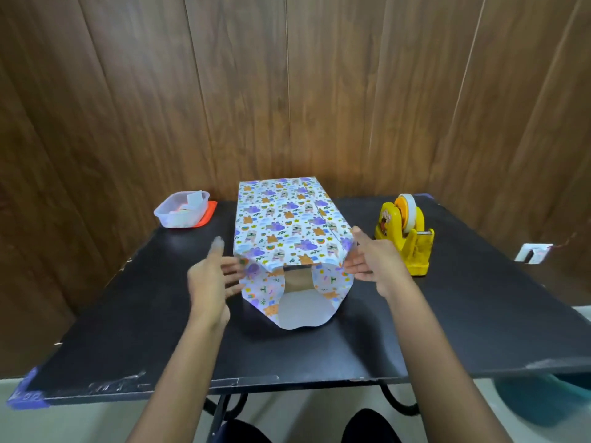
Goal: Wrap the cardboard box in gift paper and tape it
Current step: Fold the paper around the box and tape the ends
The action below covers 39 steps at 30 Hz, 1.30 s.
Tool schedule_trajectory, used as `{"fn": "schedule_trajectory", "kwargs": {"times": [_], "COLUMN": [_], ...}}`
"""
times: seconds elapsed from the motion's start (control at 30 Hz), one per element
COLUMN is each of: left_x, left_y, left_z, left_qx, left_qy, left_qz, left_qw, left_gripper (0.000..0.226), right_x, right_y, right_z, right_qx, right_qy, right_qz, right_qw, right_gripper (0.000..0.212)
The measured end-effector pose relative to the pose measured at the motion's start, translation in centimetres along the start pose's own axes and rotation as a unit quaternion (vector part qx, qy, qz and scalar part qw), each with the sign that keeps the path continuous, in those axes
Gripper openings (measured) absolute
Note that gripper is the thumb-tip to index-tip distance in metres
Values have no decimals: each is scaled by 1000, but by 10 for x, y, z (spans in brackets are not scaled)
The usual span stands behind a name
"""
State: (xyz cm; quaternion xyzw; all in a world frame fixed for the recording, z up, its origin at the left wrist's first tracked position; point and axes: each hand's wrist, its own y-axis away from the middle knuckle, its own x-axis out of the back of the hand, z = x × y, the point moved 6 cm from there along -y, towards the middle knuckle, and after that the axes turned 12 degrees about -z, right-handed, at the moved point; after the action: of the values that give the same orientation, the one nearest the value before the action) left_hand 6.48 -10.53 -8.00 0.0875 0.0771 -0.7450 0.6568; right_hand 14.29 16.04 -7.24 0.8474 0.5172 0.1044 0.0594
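Note:
The cardboard box (297, 279) lies in the middle of the black table (144, 314), wrapped around its length in gift paper (284, 222) printed with purple and orange animals. Only a brown strip of the box shows through the near open end, where the paper flaps hang loose and the white underside lies on the table. My left hand (212, 276) is at the left flap with straight fingers, blurred. My right hand (367, 260) touches the right flap with straight fingers, thumb up by the top corner.
A yellow tape dispenser (406, 233) with a roll of tape stands right of the box. A clear plastic container (182, 208) on an orange lid sits at the back left. A wood-panel wall closes the far side. My knees show below the table's near edge.

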Motion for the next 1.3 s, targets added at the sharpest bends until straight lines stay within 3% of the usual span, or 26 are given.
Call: {"fn": "schedule_trajectory", "kwargs": {"times": [0.1,0.23,0.4,0.6,0.7,0.8,1.07,1.3], "left_x": [-24,-34,-34,-31,-33,-44,-38,-36], "left_y": [2,-9,-7,-13,-12,-7,-18,-16], "left_z": [-5,-15,-28,-38,-47,-62,-70,-54], "left_qx": [67,92,47,-15,-15,19,44,37], "left_qy": [5,69,86,48,65,78,-32,-236], "left_qz": [-76,-57,-70,-17,-8,-55,-22,7], "left_qw": [995,992,993,999,998,995,998,971], "left_gripper": [38,3,9,13,14,3,13,26], "right_x": [-13,-12,-11,-15,-16,-22,-22,-23], "right_y": [-4,-15,-19,-22,-23,-22,-30,-34], "right_z": [3,7,17,20,25,33,38,40], "right_qx": [-25,16,58,80,90,72,83,90], "right_qy": [-74,-161,-175,-163,-165,-142,-81,-54], "right_qz": [-63,-67,-98,-111,-101,-125,-97,-60], "right_qw": [995,984,978,977,977,979,989,993], "right_gripper": [40,14,13,9,10,8,10,11]}}
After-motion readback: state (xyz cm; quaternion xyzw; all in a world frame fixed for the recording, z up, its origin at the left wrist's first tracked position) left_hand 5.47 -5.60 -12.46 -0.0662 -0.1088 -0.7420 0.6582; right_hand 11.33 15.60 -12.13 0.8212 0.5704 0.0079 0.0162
